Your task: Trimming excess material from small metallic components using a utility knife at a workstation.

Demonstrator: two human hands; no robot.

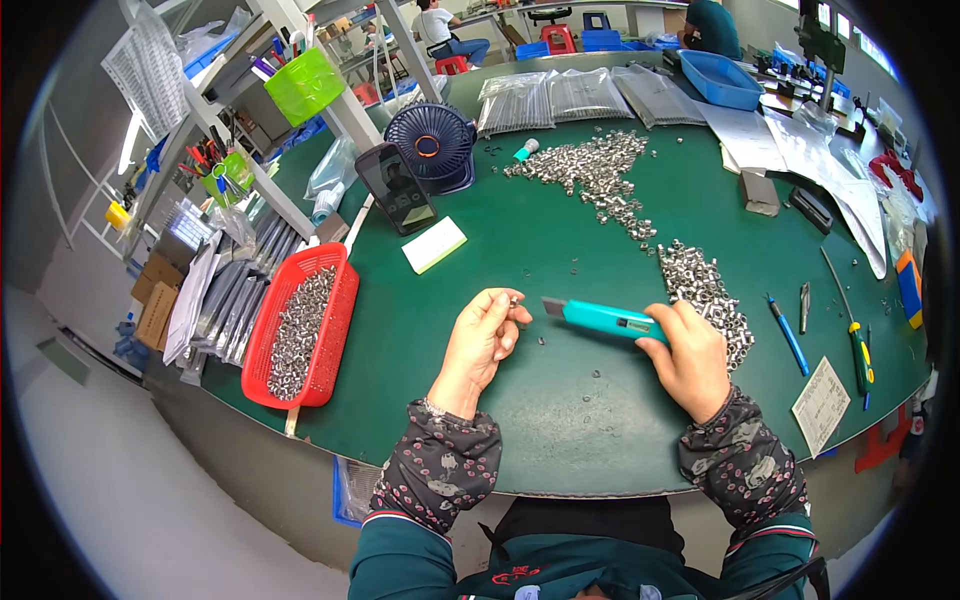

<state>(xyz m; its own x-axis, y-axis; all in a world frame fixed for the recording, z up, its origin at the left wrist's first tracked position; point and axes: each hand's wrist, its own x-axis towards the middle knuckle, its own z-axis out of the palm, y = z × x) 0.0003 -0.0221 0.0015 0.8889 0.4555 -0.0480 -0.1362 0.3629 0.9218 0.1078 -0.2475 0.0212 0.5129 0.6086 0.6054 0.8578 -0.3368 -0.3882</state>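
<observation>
Between thumb and fingertips, my left hand (478,338) pinches a small metal ring-like part (514,301), partly hidden by the fingers. My right hand (695,352) is wrapped round the handle of a teal utility knife (610,318). Its blade is out and points left toward the pinched part, with a small gap between them. Just beyond my right hand lies a heap of small shiny metal parts (705,295). A larger spread of similar parts (590,170) covers the table farther back. A few tiny bits are scattered on the green tabletop (540,420) near my hands.
A red basket (345,330) of metal parts stands at left. Behind are a phone (397,190), a dark blue fan (432,145) and a notepad (435,245). Right lie a blue pen (788,335), a screwdriver (858,355) and a paper card (820,405). A blue tray (720,80) sits far back.
</observation>
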